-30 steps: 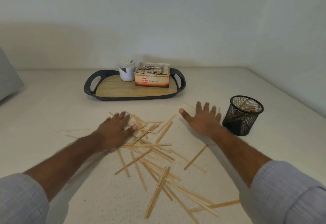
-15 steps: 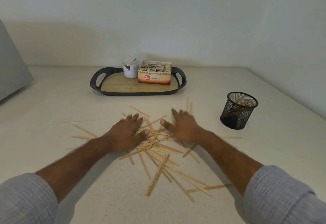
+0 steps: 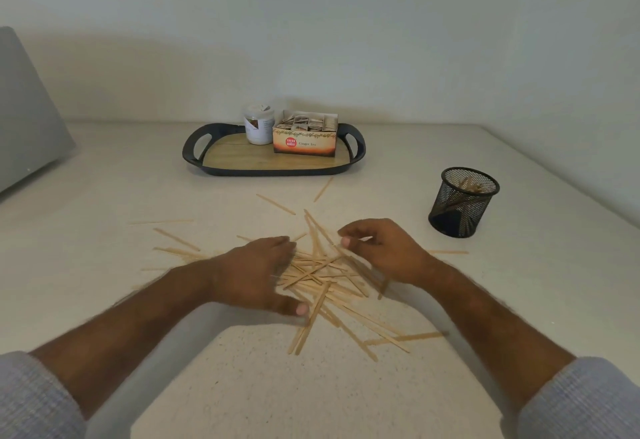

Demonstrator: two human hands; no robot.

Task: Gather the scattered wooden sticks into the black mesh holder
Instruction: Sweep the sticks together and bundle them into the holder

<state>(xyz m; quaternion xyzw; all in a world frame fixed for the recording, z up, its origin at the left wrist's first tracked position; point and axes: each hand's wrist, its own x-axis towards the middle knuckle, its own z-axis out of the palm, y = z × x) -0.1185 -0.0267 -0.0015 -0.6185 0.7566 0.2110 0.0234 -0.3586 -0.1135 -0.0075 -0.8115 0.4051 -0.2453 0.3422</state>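
Wooden sticks (image 3: 322, 276) mostly lie loose between your open left hand (image 3: 256, 276) and half-curled, empty right hand (image 3: 377, 251); few fill the holder (image 3: 462, 201).

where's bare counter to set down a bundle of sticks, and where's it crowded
Bare: the near counter between the forearms, and the stretch between tray and black mesh holder. Crowded: the stick pile between left hand and right hand.
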